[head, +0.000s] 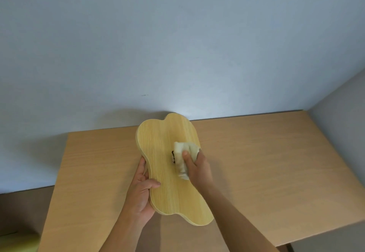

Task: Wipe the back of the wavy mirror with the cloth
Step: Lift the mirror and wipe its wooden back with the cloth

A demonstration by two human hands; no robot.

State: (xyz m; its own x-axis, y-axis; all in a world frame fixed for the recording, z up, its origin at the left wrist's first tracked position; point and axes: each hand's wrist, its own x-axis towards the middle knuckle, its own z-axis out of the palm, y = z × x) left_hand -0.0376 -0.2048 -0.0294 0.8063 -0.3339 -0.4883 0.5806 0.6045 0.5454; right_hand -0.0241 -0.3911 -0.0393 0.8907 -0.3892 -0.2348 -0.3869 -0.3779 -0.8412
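Observation:
The wavy mirror [166,172] is held above the table with its light wooden back facing me. My left hand [141,190] grips its left edge, thumb over the back. My right hand [198,169] presses a bunched cream cloth [182,158] against the back, right of centre. A small dark hanger fitting [173,157] shows at the cloth's left edge. The mirror glass itself is hidden on the far side.
A light wooden table [266,162] lies under the mirror, against a pale blue wall [177,44]. Another wall [343,97] closes the right side. A yellow-green object [17,242] shows at the bottom left corner, beside the table.

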